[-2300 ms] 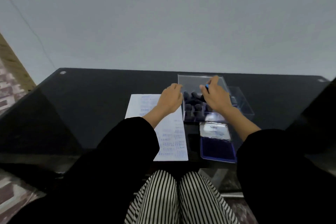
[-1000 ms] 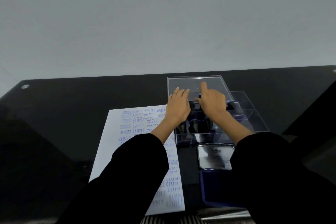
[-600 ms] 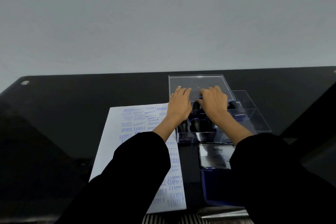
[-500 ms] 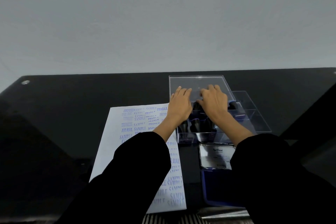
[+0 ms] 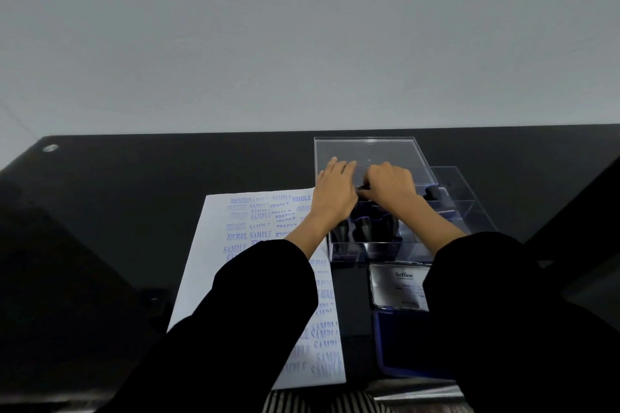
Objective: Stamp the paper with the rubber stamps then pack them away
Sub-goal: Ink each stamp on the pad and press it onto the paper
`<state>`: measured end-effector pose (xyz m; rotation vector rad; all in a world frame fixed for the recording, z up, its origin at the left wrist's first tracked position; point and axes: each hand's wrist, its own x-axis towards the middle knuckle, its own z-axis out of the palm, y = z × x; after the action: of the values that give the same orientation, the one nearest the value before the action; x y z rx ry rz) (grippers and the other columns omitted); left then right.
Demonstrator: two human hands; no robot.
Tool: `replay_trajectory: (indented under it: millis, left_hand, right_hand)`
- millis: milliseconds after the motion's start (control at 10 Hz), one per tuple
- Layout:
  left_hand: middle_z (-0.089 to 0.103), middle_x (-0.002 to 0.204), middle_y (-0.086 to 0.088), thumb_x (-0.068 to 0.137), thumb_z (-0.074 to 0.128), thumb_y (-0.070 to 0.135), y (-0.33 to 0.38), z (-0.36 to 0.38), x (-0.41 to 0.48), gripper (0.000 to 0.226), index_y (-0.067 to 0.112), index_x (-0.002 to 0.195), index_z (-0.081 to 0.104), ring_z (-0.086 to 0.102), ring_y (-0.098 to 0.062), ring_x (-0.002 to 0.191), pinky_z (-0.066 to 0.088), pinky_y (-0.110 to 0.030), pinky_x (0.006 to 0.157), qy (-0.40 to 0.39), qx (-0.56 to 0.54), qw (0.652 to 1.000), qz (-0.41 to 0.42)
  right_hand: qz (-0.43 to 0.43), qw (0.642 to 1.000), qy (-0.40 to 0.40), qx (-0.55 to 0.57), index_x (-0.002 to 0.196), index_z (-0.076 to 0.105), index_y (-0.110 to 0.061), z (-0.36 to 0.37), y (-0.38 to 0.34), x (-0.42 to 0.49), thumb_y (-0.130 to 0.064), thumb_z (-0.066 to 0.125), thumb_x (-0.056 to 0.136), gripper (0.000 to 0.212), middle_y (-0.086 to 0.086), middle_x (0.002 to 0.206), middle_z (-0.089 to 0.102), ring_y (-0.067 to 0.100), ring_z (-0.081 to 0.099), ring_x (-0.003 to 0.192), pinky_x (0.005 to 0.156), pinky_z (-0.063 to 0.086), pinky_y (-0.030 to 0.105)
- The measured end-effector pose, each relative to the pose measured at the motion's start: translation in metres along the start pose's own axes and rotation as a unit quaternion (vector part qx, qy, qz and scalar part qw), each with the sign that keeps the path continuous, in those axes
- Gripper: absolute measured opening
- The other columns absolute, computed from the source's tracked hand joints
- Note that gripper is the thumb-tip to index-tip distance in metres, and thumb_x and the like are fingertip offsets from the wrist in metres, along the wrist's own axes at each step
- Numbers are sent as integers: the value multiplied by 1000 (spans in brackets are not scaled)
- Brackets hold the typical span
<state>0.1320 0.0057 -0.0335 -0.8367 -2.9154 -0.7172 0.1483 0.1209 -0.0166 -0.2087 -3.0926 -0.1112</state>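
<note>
A clear plastic box (image 5: 349,253) stands on the black table, its lid (image 5: 369,151) raised at the back. Several black rubber stamps (image 5: 364,228) stand inside it. My left hand (image 5: 335,193) lies with straight fingers over the box's left edge. Over the box's middle, my right hand (image 5: 392,188) has its fingers curled and pinches the dark top of a stamp (image 5: 362,190) between thumb and fingers. The white paper (image 5: 235,245), covered in blue prints such as SAMPLE, FRAGILE and AIR MAIL, lies left of the box under my left sleeve.
An open ink pad lies in front of the box, its silver lid (image 5: 397,287) toward the box and its blue pad (image 5: 392,349) toward me, partly under my right sleeve. A second clear tray (image 5: 469,204) sits right of the box. A grey wall rises behind the table.
My right hand's fingers have curled down into the box from lying straight. The left hand has stayed at the box's left edge.
</note>
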Motion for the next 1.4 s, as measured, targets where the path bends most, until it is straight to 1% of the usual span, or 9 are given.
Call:
replay_trajectory:
  millis: [200, 400, 500, 700, 800, 900, 1100, 1200, 1400]
  left_hand:
    - [31, 151, -8, 98, 31, 7, 1, -1, 0, 50, 8, 147, 25, 11, -24, 146, 16, -38, 119, -2, 0, 1000, 0]
    - [31, 151, -8, 98, 31, 7, 1, 0, 1, 49, 7, 147, 25, 12, -25, 146, 17, -39, 118, -6, 5, 1000, 1]
    - [29, 152, -9, 98, 32, 7, 0, -2, 2, 50, 6, 147, 24, 10, -26, 146, 17, -40, 118, -22, 1, 1000, 4]
    - [19, 156, -13, 100, 28, 12, 4, -17, 0, 48, 2, 147, 22, 9, -29, 147, 15, -43, 118, -65, 3, 998, -2]
    - [21, 155, -15, 101, 27, 13, 16, -27, -8, 47, 0, 146, 23, 12, -30, 146, 15, -41, 119, -69, 7, 998, -3]
    - [27, 152, -16, 101, 26, 13, 33, -39, -20, 45, -2, 143, 27, 14, -30, 146, 18, -41, 117, -78, 3, 997, 5]
    - [35, 148, -17, 100, 28, 12, 62, -56, -54, 43, -1, 142, 32, 28, -28, 139, 26, -37, 112, -81, -5, 997, 20]
    - [39, 145, -16, 99, 29, 10, 71, -55, -75, 42, -1, 138, 38, 37, -27, 134, 29, -34, 108, -67, -14, 997, 30]
    - [57, 125, -17, 95, 36, 5, 76, -48, -116, 33, -1, 120, 55, 52, -29, 114, 38, -33, 94, -3, -50, 997, 63]
  right_hand:
    - [-5, 999, -34, 14, 106, 62, -7, -3, -3, 4, -40, 61, 87, 38, 15, 110, 64, 30, 64, 96, 70, 43, 31]
    - [11, 998, -39, 50, 99, 63, -8, -3, -1, 4, -39, 63, 85, 34, 13, 103, 66, 29, 63, 92, 69, 42, 31]
    - [27, 995, -28, 90, 87, 63, -8, -4, -1, 0, -35, 65, 84, 27, 12, 96, 68, 27, 61, 82, 64, 40, 30]
    - [66, 977, 13, 203, 103, 59, -9, -16, 2, -18, -28, 64, 82, 29, 11, 99, 66, 29, 62, 93, 70, 44, 33]
    - [81, 961, 38, 263, 99, 53, -11, -28, 6, -33, -25, 64, 80, 26, 9, 89, 64, 28, 60, 84, 65, 41, 30]
    - [90, 948, 77, 295, 91, 43, -16, -43, 10, -53, -21, 63, 78, 24, 5, 78, 57, 25, 53, 70, 54, 33, 27]
    - [100, 927, 139, 335, 87, 40, -16, -63, 20, -107, -21, 62, 76, 25, 2, 75, 55, 22, 49, 66, 46, 28, 25]
    - [97, 928, 128, 335, 86, 39, -16, -62, 22, -139, -25, 63, 78, 27, 3, 75, 54, 22, 49, 66, 46, 28, 26]
    - [82, 943, 78, 313, 94, 54, -16, -48, 15, -194, -25, 61, 81, 18, 3, 84, 61, 23, 55, 77, 60, 36, 30]
